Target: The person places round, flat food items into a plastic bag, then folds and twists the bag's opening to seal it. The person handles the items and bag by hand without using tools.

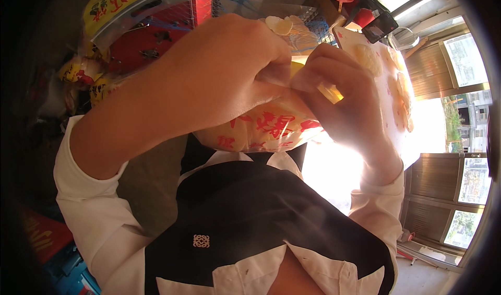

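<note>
A clear plastic bag with red printing hangs in front of my chest, filled with pale, thin, cracker-like pieces. At its top, my left hand has its fingers closed on the gathered plastic. My right hand pinches the same part from the other side, its thumb and fingertips meeting the left ones. A yellow patch shows through the gap in my right fingers; whether it belongs to the bag I cannot tell. My hands hide most of the bag's neck.
Pale crisps lie on a white board at the right. More pale pieces sit beyond my hands. A black device stands past the board. Yellow-and-red packets and a red surface are at left.
</note>
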The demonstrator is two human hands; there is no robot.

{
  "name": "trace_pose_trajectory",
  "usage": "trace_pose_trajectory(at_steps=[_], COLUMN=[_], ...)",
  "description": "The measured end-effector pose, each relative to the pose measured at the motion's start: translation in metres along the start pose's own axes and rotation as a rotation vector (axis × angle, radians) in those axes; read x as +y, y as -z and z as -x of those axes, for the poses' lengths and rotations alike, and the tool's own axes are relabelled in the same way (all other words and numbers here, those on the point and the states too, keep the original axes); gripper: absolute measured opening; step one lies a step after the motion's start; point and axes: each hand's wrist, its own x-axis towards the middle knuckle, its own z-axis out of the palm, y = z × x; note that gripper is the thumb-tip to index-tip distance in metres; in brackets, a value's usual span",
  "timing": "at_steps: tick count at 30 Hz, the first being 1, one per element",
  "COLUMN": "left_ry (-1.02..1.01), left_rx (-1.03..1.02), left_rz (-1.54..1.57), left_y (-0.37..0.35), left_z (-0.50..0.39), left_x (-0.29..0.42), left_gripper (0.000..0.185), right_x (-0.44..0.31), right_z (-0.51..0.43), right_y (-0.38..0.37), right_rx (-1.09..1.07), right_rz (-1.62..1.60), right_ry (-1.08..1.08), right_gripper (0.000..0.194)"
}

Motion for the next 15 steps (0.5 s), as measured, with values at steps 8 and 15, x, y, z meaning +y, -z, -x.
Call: trace_pose_trajectory(at_steps=[8, 15], left_ry=[-0.034, -0.014], left_rx=[0.092, 0.078], left_rz=[-0.106, -0.008], left_y=[-0.010, -0.013], left_z=[0.004, 0.009], left_x=[0.000, -0.004], left_gripper=[0.010, 0.011], right_x=[0.006, 0.011], right_z=[0.004, 0.009], right_y=[-0.017, -0.010], right_rx=[0.093, 0.093], right_rz=[0.028, 0.089], right_ry=[0.056, 0.101], right_gripper=[0.009, 0.020])
